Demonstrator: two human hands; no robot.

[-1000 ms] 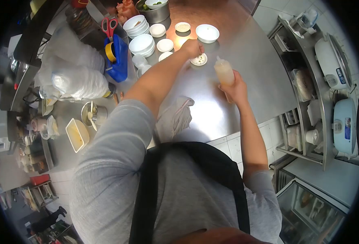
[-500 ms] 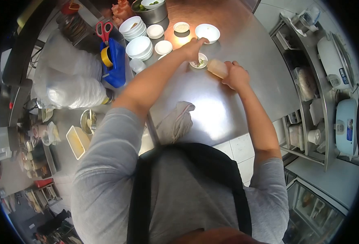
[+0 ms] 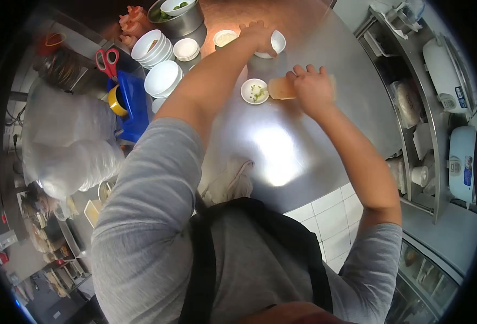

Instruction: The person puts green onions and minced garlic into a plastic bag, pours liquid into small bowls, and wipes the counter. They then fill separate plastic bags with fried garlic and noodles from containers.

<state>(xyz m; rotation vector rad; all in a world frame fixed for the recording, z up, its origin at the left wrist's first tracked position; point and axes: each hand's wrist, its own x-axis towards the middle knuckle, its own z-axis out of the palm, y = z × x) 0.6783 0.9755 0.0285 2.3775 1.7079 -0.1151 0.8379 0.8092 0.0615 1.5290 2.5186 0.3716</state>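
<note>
One bottle, a pale, translucent squeeze type, lies tipped nearly level above the counter. Its tip end points toward a small white dish. The right grip is closed round the bottle's rear half, with the fingers wrapped over the top and the knuckles up. The nozzle sits at or just beside the dish rim, but contact cannot be told. The dish holds a little green-and-pale garnish and rests on the counter just left of the bottle.

The left grip reaches farther out, past the dish. Its fingers are spread over the near rim of a white bowl and touch it. Whether it has clamped the bowl or only rests on it cannot be told.

Beside that bowl is a saucer with pale contents. Left of it are stacked bowls and a second stack, with a steel pot behind them holding something green.

Farther left:
- Red scissors lie above a blue box.
- A yellow tape roll sits against the box.
- Clear bags are bunched at the counter's edge.

A crumpled cloth lies near the body. Shelving on the right holds a rice cooker.
</note>
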